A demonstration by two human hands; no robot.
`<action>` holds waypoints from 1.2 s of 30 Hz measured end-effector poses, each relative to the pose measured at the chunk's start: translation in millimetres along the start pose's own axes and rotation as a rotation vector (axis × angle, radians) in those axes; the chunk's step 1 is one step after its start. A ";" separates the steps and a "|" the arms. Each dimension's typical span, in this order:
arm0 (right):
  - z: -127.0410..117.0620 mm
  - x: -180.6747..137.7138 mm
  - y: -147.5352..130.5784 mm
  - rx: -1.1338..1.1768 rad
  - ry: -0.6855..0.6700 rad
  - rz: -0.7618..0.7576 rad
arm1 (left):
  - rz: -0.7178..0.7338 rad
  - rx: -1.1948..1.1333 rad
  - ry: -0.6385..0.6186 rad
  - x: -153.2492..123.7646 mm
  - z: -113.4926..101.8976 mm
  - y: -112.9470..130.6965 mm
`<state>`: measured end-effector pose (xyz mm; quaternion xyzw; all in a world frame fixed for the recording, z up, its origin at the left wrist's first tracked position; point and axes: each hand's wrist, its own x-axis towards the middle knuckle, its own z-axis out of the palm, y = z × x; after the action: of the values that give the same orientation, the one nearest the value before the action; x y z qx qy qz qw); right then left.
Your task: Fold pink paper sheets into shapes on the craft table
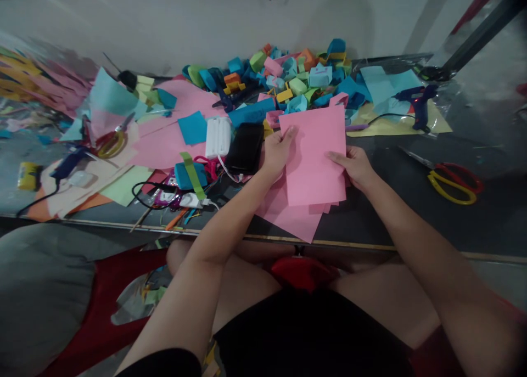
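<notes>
A pink sheet of paper (315, 157) is held up over the dark table (411, 223), above more pink sheets (288, 218) lying near the front edge. My left hand (276, 152) grips its left edge, thumb on top. My right hand (356, 166) pinches its right edge. Both hands are closed on the same sheet.
A pile of small folded paper boxes (288, 75) lies at the back. A black phone (245, 147) and a white power bank (218, 136) sit left of my hands. Red-and-yellow scissors (450, 178) lie at right, a blue glue gun (418, 103) behind. Paper scraps, cables and another glue gun (68, 163) crowd the left.
</notes>
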<state>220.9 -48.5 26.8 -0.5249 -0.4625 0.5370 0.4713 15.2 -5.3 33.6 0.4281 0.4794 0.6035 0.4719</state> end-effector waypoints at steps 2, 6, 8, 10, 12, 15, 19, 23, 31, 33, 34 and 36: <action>0.2 -0.1 -0.6 0.006 0.006 0.002 | 0.000 -0.006 0.010 -0.5 -0.1 0.3; 0.8 -1.4 -2.7 0.007 0.012 0.012 | 0.014 -0.015 0.031 -1.1 0.1 1.2; 1.0 -1.9 -3.3 -0.005 0.013 0.013 | 0.022 -0.005 0.024 -1.6 0.6 3.0; 1.0 -2.0 -3.3 -0.015 0.015 0.010 | 0.031 0.023 0.033 -2.4 1.7 6.0; 1.1 -1.8 -3.0 -0.015 0.014 0.007 | 0.043 0.062 0.053 -3.4 2.9 9.4; 1.8 -1.6 -2.9 -0.009 0.009 0.006 | 0.080 0.112 0.074 -4.4 4.3 12.2; 2.9 -2.3 -4.0 -0.007 0.015 0.010 | 0.142 0.139 0.068 -3.1 3.4 9.3; 2.3 -2.7 -3.5 -0.023 0.019 -0.003 | 0.150 0.131 0.032 -0.4 0.5 4.8; 2.1 -4.9 -5.9 -0.079 0.016 -0.017 | 0.183 0.185 0.008 1.6 -2.0 2.1; 2.7 -6.0 -7.6 -0.077 0.025 -0.021 | 0.192 0.203 0.000 4.0 -4.1 -1.1; 3.0 -6.3 -8.2 -0.076 0.029 -0.019 | 0.197 0.211 -0.007 5.5 -5.4 -3.1; 2.9 -6.3 -8.7 -0.074 0.038 -0.013 | 0.211 0.220 -0.019 8.3 -7.8 -6.8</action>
<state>218.2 -53.6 36.3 -0.5490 -0.4765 0.5064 0.4638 7.2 2.1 26.1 0.5309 0.4907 0.5894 0.3605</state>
